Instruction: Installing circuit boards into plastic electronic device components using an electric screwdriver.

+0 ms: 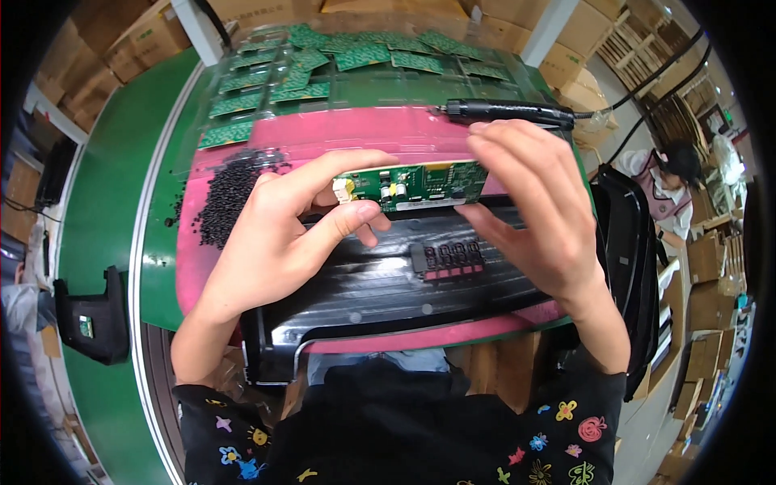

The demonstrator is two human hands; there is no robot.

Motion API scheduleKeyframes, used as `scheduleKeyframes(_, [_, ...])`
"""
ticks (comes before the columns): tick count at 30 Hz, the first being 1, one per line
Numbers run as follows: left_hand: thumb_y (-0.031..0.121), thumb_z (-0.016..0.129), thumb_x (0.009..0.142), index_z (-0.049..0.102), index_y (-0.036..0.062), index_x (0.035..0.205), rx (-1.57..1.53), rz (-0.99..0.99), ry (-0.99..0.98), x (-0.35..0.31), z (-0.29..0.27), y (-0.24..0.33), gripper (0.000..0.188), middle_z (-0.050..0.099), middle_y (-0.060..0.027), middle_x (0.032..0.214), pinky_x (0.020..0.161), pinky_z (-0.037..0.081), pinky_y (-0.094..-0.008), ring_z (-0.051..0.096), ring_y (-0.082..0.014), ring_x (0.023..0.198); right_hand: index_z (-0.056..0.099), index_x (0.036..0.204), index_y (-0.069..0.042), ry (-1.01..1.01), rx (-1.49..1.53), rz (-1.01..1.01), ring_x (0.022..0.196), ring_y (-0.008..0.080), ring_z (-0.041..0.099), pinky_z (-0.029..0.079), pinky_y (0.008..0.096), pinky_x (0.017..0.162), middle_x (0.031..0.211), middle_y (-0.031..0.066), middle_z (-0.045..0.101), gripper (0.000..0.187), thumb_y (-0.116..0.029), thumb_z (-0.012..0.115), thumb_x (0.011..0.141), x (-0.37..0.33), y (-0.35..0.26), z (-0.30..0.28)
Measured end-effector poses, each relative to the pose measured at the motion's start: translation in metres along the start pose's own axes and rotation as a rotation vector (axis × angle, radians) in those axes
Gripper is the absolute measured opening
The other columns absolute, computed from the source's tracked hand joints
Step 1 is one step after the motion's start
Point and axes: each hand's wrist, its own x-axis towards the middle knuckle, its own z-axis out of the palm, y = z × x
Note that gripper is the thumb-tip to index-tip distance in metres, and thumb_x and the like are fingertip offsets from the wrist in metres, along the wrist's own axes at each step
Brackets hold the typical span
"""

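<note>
My left hand (279, 234) grips the left end of a green circuit board (428, 187), its thumb on the face beside a white connector. The board is raised on its edge, with small components and a pale strip facing me. My right hand (537, 214) curls around the right end, thumb at the lower edge and fingertips at the upper edge; its exact contact is partly hidden. Below the board lies a glossy black plastic panel (364, 295), with a dark digit display piece (449, 260) on it.
Several green circuit boards (361, 56) lie on clear plastic trays at the back. A black electric screwdriver (509, 111) with a cable rests at the back right. Small black parts (230, 198) are heaped on the pink mat (323, 125). Black panels (630, 267) stand at right; a person (667, 190) is beyond.
</note>
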Motion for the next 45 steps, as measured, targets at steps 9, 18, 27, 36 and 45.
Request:
scheduleKeyframes(9, [0.001, 0.058, 0.093, 0.045, -0.0056, 0.135, -0.265, -0.212, -0.297, 0.022, 0.020, -0.006, 0.044, 0.067, -0.0147, 0.098, 0.065, 0.057, -0.0281, 0.068, -0.0171, 0.078, 0.063, 0.113, 0.004, 0.066, 0.171, 0.174, 0.104, 0.0333, 0.063, 0.052, 0.0389, 0.088, 0.113, 0.0171, 0.064, 0.059, -0.004, 0.083, 0.058, -0.046, 0.008, -0.011])
scheduleKeyframes(18, [0.000, 0.080, 0.070, 0.060, 0.0003, 0.122, 0.251, -0.009, -0.280, 0.018, 0.036, -0.029, 0.055, 0.062, -0.0094, 0.104, 0.063, 0.060, -0.0246, 0.064, -0.0154, 0.084, 0.063, 0.109, 0.000, -0.163, 0.493, 0.646, 0.109, 0.0303, 0.061, 0.048, 0.0374, 0.094, 0.114, 0.0147, 0.064, 0.052, -0.010, 0.084, 0.062, -0.092, 0.006, 0.006])
scheduleKeyframes(27, [0.017, 0.083, 0.068, 0.057, 0.0033, 0.112, 0.536, -0.067, -0.484, 0.017, 0.042, -0.036, 0.053, 0.057, -0.0096, 0.093, 0.064, 0.051, -0.0366, 0.062, -0.0252, 0.076, 0.063, 0.112, -0.002, -0.407, 0.498, 0.652, 0.121, 0.0339, 0.049, 0.039, 0.0419, 0.104, 0.127, 0.0129, 0.055, 0.055, -0.010, 0.083, 0.062, -0.104, 0.007, 0.013])
scheduleKeyframes(36, [0.020, 0.081, 0.070, 0.057, 0.0038, 0.112, 0.565, -0.052, -0.487, 0.018, 0.044, -0.039, 0.051, 0.057, -0.0097, 0.095, 0.067, 0.052, -0.0378, 0.064, -0.0279, 0.083, 0.064, 0.113, -0.002, -0.388, 0.497, 0.640, 0.120, 0.0339, 0.050, 0.041, 0.0416, 0.103, 0.126, 0.0129, 0.057, 0.055, -0.009, 0.082, 0.062, -0.104, 0.008, 0.014])
scheduleKeyframes(45, [0.022, 0.080, 0.073, 0.054, 0.0032, 0.115, 0.631, 0.003, -0.491, 0.016, 0.043, -0.040, 0.052, 0.056, -0.0099, 0.098, 0.067, 0.052, -0.0383, 0.063, -0.0294, 0.086, 0.064, 0.113, -0.001, -0.394, 0.488, 0.632, 0.120, 0.0336, 0.051, 0.041, 0.0412, 0.102, 0.126, 0.0135, 0.057, 0.056, -0.008, 0.083, 0.061, -0.102, 0.007, 0.013])
